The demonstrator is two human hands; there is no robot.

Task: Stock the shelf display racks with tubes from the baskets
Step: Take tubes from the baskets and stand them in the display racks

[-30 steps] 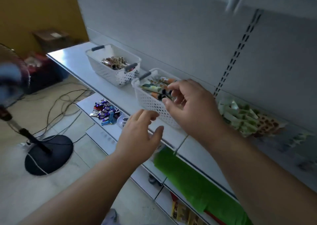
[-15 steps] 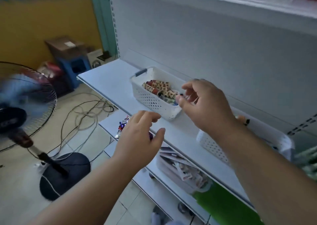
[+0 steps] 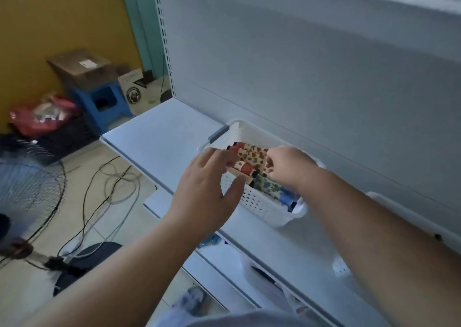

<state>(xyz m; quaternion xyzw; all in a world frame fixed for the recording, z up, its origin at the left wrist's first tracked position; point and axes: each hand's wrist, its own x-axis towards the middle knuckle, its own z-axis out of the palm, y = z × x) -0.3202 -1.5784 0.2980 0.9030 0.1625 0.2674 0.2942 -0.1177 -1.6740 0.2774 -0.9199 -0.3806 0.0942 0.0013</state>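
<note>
A white perforated basket [image 3: 259, 208] stands on the white shelf [image 3: 159, 137] against the back panel. It holds several patterned tubes [image 3: 252, 155] with red and dark caps. My left hand [image 3: 207, 189] hovers at the basket's near rim, fingers spread, its fingertips at the tubes' red-capped ends. My right hand [image 3: 287, 167] reaches into the basket from the right, its fingers pinched on a spotted tube [image 3: 268, 168]. A second white basket [image 3: 409, 214] sits further right, mostly hidden behind my right forearm.
Lower shelves [image 3: 224, 264] below hold packets and a white bin. A standing fan [image 3: 27, 197] with its round base and loose cables [image 3: 107, 189] is on the floor at left. A blue stool [image 3: 104, 104] bearing a cardboard box stands by the yellow wall.
The view swung left from the second basket to the left-hand one. Both hands moved forward into that basket, and my right fingers closed on a spotted tube.
</note>
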